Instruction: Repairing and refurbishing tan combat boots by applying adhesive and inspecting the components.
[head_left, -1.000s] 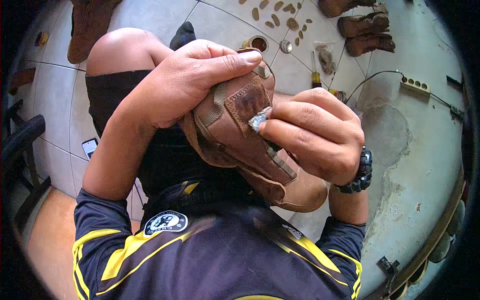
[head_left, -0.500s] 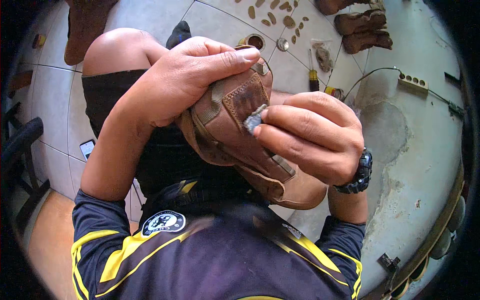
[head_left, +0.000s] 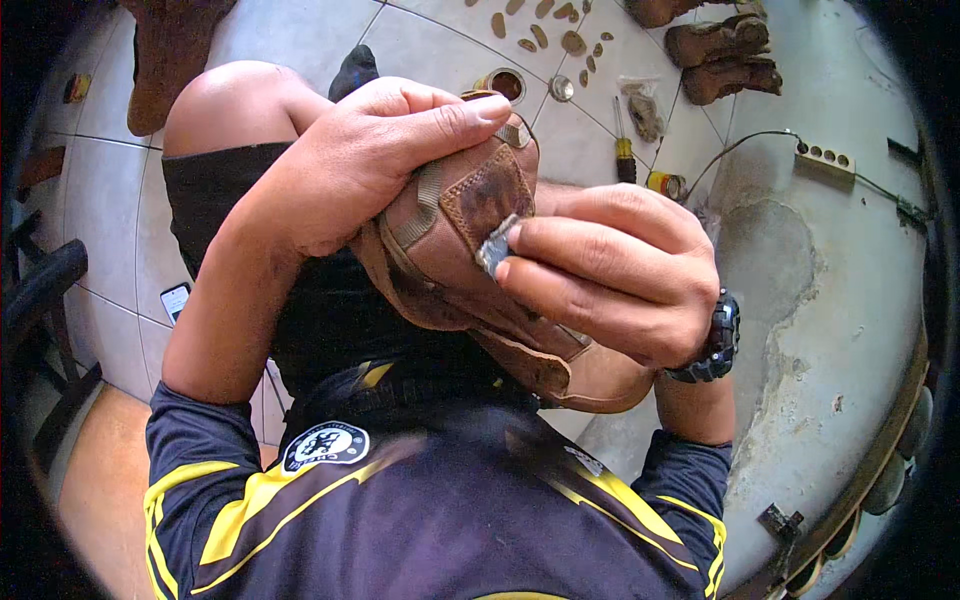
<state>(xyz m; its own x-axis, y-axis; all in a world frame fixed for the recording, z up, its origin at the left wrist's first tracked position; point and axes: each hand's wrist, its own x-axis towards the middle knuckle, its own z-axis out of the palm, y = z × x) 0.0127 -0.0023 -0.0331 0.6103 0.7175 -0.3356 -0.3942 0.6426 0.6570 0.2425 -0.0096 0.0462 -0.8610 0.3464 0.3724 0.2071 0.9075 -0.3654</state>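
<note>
A brown leather boot with tan webbing and a darker stitched patch lies tilted over my lap. My left hand is closed around its upper end, the thumb along the top edge and the other fingers mostly hidden behind. Between thumb and fingers, my right hand pinches a small folded scrap of grey-blue cloth with a frayed edge. The scrap rests at the lower edge of the dark patch. Part of the boot's side is hidden behind the right hand.
On the tiled floor ahead are an open tin with brown contents, its apparent lid, a screwdriver and several small oval pieces. More brown boots stand by the wall. A power strip is right; a phone left.
My right hand has shifted slightly left with the cloth, which sits at a different angle on the patch's lower edge. The left hand keeps its hold on the boot.
</note>
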